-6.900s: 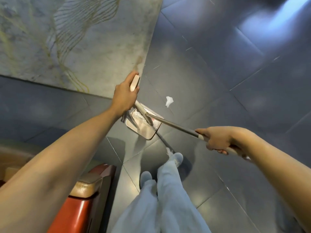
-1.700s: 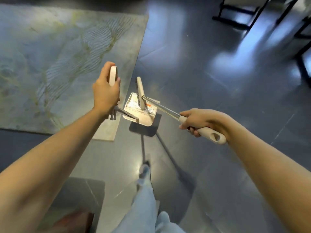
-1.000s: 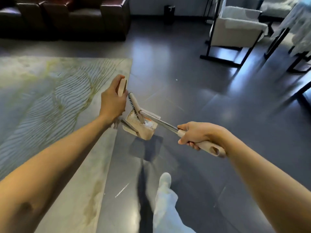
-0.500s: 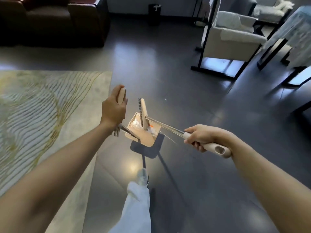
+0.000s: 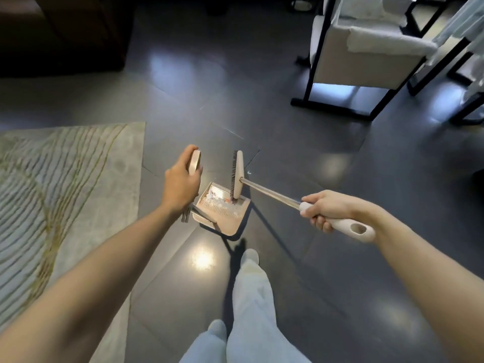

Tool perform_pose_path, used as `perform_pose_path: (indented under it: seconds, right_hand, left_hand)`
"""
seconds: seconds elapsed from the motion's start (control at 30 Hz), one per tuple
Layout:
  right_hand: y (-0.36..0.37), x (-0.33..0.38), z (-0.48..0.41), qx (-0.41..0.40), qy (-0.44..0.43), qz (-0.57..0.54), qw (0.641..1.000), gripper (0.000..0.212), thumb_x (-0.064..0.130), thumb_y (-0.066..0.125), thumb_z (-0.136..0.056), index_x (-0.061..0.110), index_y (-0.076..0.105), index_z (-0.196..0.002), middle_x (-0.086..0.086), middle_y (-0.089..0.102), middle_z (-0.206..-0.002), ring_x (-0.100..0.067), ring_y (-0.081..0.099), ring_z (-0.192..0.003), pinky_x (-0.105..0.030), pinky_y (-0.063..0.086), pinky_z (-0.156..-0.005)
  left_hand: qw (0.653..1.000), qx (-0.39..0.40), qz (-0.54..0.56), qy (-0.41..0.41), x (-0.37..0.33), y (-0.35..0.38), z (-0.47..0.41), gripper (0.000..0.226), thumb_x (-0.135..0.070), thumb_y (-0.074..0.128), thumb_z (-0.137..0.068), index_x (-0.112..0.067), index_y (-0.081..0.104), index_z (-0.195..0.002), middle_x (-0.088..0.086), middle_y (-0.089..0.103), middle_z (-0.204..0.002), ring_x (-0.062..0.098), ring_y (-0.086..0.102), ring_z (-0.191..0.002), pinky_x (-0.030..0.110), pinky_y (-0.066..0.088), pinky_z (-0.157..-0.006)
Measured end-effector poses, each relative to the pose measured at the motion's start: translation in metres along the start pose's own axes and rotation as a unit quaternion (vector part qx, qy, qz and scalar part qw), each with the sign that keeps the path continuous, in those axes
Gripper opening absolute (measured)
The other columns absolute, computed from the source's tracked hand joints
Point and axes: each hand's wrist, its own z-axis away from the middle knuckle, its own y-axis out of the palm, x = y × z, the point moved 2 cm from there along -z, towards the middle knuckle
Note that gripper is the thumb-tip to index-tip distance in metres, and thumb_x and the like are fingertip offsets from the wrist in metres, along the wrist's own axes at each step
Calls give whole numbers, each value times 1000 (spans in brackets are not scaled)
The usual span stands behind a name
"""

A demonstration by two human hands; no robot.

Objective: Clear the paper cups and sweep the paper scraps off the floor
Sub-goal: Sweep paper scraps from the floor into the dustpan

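I see a dark shiny floor [image 5: 262,100] with a pale rug [image 5: 65,179] on the left and a white chair [image 5: 366,61] at the back. The left hand [image 5: 180,187] curls its fingers round the handle of the beige dustpan [image 5: 230,224], which hangs below it with white paper scraps [image 5: 222,204] and an orange bit inside, too blurry to read. The right hand [image 5: 324,210] grips the broom [image 5: 269,191] by its pale handle, and the brush head [image 5: 238,174] stands over the pan.

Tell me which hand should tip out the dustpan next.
Left. The left hand grips the handle of the dustpan, with paper scraps lying inside. The right hand holds the broom by its grip, brush head over the pan, so it is probably busy.
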Motion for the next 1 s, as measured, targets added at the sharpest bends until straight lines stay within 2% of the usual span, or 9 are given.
perform_pose_path:
  seconds: [0.17, 0.27, 0.37, 0.53, 0.63, 0.77, 0.87, 1.0]
  right_hand:
    - [-60, 59, -67, -10, -2, 19, 1000, 50, -1, 51, -94, 11, 40, -142, -4, 41, -61, -6, 37, -38, -16, 35, -36]
    - [-95, 87, -98, -29, -4, 42, 999, 57, 1, 53, -94, 17, 35, -146, -5, 45, -65, -7, 40, -40, -17, 38, -39]
    - [-117, 107, -124, -39, -2, 106, 994, 56, 5, 53, -94, 17, 36, -146, -6, 49, -69, -12, 45, -50, -22, 42, -44]
    - [-138, 130, -182, -57, 13, 243, 968, 35, 11, 49, -91, 11, 49, -125, -9, 58, -72, -23, 55, -57, -33, 49, -56]
    - [-139, 133, -220, -75, 37, 342, 936, 13, 16, 44, -92, 11, 46, -104, -7, 60, -80, -23, 59, -57, -29, 45, -52]
    - [-129, 138, -263, -42, 88, 338, 936, 7, 11, 36, -96, 9, 40, -101, -8, 57, -69, -21, 52, -50, -26, 39, -48]
    - [-117, 140, -280, -18, 119, 282, 952, 22, 7, 35, -90, 9, 41, -111, -11, 54, -66, -22, 48, -47, -26, 39, -47]
    - [-108, 137, -275, 18, 150, 271, 951, 60, 5, 41, -84, 18, 32, -142, -12, 58, -70, -22, 51, -54, -31, 45, -57]
  left_hand:
    - [999, 30, -4, -24, -2, 43, -85, 40, -15, 54, -97, -24, 48, -136, 6, 56, -100, 10, 52, -64, 35, 56, -63]
    - [998, 58, -8, -37, -8, 64, -133, 42, -15, 53, -98, -24, 47, -138, 7, 57, -104, 16, 53, -69, 38, 56, -69]
    - [996, 82, -17, -28, -10, 84, -168, 39, -14, 53, -98, -24, 47, -135, 5, 60, -102, 11, 53, -62, 38, 55, -72]
    - [995, 91, -26, -44, -5, 110, -220, 37, -14, 53, -98, -25, 48, -133, 6, 62, -92, 22, 56, -61, 48, 56, -72]
    - [993, 106, -28, -40, -6, 120, -252, 38, -14, 53, -98, -25, 47, -134, 7, 64, -94, 20, 57, -60, 43, 57, -70]
    - [992, 115, -25, -44, -5, 127, -293, 40, -15, 52, -99, -27, 45, -136, 10, 64, -95, 24, 58, -59, 36, 57, -56]
    - [991, 122, -24, -46, -3, 129, -304, 38, -14, 51, -99, -27, 45, -134, 8, 63, -95, 22, 58, -58, 40, 58, -62]
    - [992, 118, -16, -43, 2, 130, -319, 38, -14, 52, -98, -27, 46, -134, 1, 59, -94, 15, 58, -62, 43, 58, -70]
